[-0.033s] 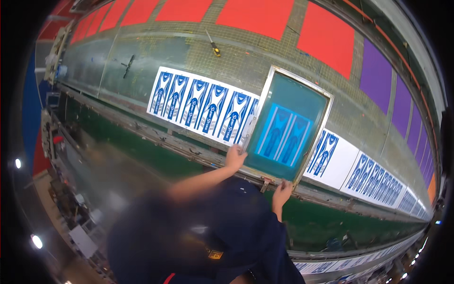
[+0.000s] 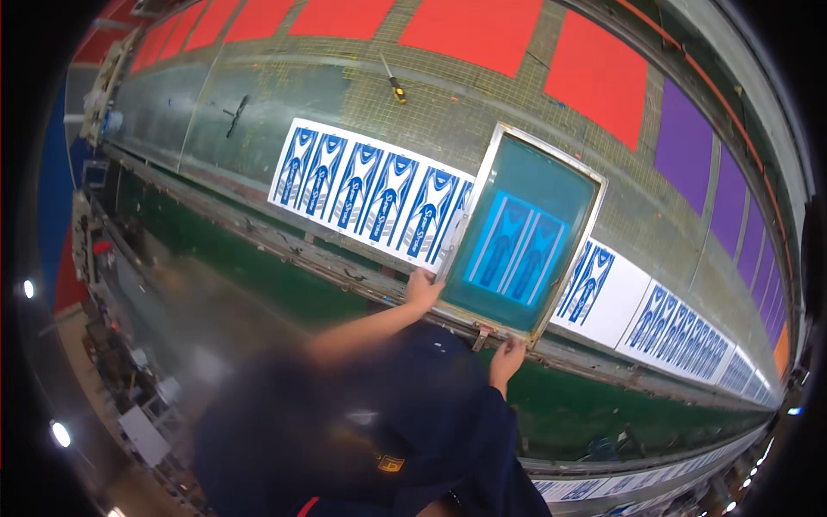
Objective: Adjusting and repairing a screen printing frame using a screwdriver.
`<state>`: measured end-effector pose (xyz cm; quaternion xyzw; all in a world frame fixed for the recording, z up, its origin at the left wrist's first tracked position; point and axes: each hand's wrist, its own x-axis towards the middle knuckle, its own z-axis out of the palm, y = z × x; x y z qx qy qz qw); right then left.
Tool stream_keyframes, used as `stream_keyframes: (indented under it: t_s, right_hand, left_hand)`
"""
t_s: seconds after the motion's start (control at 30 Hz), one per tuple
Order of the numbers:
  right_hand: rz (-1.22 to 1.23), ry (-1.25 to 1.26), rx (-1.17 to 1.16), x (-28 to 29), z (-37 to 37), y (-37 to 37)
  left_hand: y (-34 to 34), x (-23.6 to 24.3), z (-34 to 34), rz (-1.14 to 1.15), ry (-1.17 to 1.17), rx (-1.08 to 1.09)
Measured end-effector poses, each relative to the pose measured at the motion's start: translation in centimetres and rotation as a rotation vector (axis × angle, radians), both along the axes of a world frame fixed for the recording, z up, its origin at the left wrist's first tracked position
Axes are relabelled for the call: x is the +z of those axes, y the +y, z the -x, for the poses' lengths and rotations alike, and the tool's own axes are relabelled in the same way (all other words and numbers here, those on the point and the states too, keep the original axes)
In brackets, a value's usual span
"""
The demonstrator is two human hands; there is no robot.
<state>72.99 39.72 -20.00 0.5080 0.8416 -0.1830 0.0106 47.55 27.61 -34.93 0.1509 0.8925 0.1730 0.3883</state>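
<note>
A screen-printing frame (image 2: 596, 194) with teal mesh and a brighter blue stencil panel (image 2: 517, 248) lies at the table's near side, its pale metal rim slanting. My left hand (image 2: 423, 291) is closed on the frame's near left side, partly hiding the rim. At the near right corner, the fingers of my right hand (image 2: 507, 355) are closed on the frame's lower edge. A white sheet with blue printed shapes (image 2: 370, 194) runs leftward from under the frame. Part of a printed sheet (image 2: 594, 277) shows to its right.
Red panels (image 2: 469, 34) and purple panels (image 2: 687, 142) line the table's far side. A yellow-and-black screwdriver (image 2: 396, 90) and a thin dark tool (image 2: 236, 116) lie on the table. More printed sheets (image 2: 676, 332) continue right. A rail (image 2: 345, 274) follows the near edge, with green floor (image 2: 568, 414) below.
Both hands have shifted slightly left and toward me, the right hand a little more. The view has moved a trifle, while the frame looks almost unchanged in place.
</note>
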Motion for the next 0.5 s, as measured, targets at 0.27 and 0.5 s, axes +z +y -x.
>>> stream_keyframes:
  t_s: [0.27,0.5]
  right_hand:
    - [-0.003,0.202,-0.044,-2.6,8.5,1.7]
    - [-0.258,0.53,0.455,-2.9,34.9,11.1]
  left_hand:
    - [2.1,1.3,-5.1,0.014,-0.22,-0.048]
    - [-0.2,5.3,-2.3,-0.332,-0.251,0.062]
